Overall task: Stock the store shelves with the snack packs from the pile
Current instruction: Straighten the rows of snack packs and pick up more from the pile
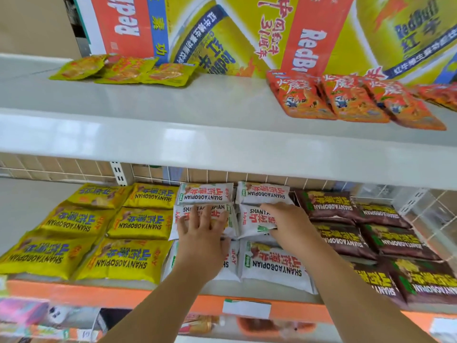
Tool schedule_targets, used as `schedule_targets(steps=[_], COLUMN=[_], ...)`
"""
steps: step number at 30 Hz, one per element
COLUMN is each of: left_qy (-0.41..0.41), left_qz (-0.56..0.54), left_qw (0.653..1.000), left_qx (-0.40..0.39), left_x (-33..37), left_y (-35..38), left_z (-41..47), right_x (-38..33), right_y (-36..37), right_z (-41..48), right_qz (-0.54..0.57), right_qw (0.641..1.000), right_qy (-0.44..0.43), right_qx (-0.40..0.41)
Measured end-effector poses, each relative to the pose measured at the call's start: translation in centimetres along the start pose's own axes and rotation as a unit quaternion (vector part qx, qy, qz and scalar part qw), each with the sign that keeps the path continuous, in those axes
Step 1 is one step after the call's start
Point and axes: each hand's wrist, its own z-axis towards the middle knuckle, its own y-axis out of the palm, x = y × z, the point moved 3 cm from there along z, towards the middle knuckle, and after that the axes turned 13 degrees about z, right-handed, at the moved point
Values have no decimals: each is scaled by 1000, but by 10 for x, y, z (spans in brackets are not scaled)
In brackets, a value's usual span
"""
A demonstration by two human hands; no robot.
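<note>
White snack packs lie in two columns in the middle of the lower shelf (173,292). My left hand (201,233) rests flat with straight fingers on the middle white pack of the left column (188,214). My right hand (286,222) lies on the middle white pack of the right column (252,222), fingers bent over its right edge. More white packs sit behind (205,194) and in front (274,267) of these.
Yellow packs (118,262) fill the lower shelf's left, brown packs (395,243) its right. The upper shelf (197,142) carries small yellow packs (123,70), orange packs (351,100) and Red Bull cartons (247,33). A wire grid backs the lower shelf.
</note>
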Motion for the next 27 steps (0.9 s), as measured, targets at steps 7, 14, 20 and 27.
schedule_targets(steps=[7,14,20,27], left_qy=[4,3,3,3], left_qz=[-18,-16,-27,-22], left_qw=[1000,1000,1000,1000], left_qx=[25,18,14,14], left_x=[-1,-3,-4,-3], left_y=[8,11,13,13], left_z=[1,0,-3,-3], right_x=[-4,-4,-19,-25], right_y=[28,46,48,58], right_z=[-8,-14,-16,-15], right_qz=[-39,-25,-39,-24], right_qw=[998,995,995,998], right_qy=[47,84,91,58], right_qx=[5,-51,-19,-11])
